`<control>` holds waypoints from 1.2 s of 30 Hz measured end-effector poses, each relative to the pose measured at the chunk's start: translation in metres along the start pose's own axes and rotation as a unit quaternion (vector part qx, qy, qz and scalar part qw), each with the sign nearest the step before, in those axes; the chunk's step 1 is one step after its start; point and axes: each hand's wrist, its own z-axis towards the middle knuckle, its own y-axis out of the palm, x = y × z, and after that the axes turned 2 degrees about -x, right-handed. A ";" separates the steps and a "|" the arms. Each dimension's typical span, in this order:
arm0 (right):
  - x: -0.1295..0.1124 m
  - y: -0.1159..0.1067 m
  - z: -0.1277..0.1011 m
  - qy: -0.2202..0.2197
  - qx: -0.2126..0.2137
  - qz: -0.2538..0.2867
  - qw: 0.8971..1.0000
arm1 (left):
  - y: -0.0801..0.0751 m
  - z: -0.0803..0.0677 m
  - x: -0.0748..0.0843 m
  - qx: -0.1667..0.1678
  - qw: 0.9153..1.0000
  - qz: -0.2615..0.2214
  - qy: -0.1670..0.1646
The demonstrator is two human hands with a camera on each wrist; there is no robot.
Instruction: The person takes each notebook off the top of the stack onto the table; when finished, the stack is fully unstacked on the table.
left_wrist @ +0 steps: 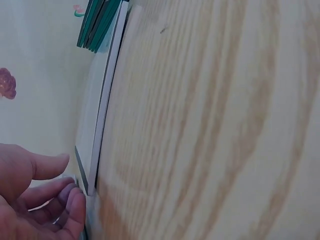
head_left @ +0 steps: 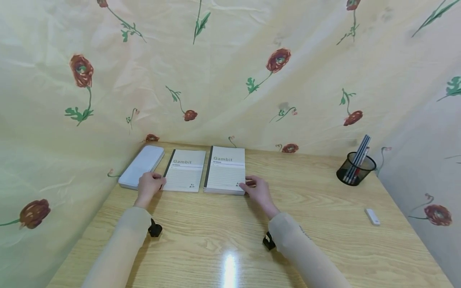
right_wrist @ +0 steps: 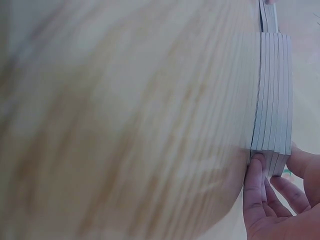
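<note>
Two piles of "Gambit" notebooks with dark spines lie side by side on the wooden table. The left notebook pile (head_left: 185, 172) is thin; the right notebook stack (head_left: 225, 170) is thicker, and several page blocks show in the right wrist view. My left hand (head_left: 149, 185) is at the thin pile's near left corner, beside a white case (head_left: 142, 166). In the left wrist view its thumb and loosely bent fingers (left_wrist: 75, 207) stand apart near the notebook corner (left_wrist: 90, 182). My right hand (head_left: 258, 191) holds the thick stack's near right corner, thumb on the cover and fingers along the side.
A black mesh pen holder (head_left: 347, 176) with several pencils stands at the back right. A small white eraser-like block (head_left: 372, 217) lies nearer on the right. Flower-patterned cloth (head_left: 230, 80) hangs behind the table.
</note>
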 end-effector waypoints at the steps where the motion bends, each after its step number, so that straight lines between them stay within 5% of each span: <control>1: 0.000 0.000 0.000 0.001 -0.001 -0.001 1.000 | 0.000 0.001 0.001 0.008 1.000 -0.002 0.003; 6: 0.000 0.000 0.002 0.003 -0.004 0.001 1.000 | 0.003 0.004 0.014 0.050 0.998 -0.031 0.027; 12: 0.002 0.000 0.000 0.014 -0.007 0.004 1.000 | 0.017 0.006 0.029 0.056 0.994 -0.068 0.057; 25: 0.002 0.001 0.001 0.015 -0.006 0.009 1.000 | 0.070 -0.005 0.054 -0.040 0.985 -0.144 0.090; 36: -0.002 -0.002 0.000 0.028 -0.007 0.030 0.999 | 0.101 -0.018 0.066 -0.075 0.979 -0.167 0.093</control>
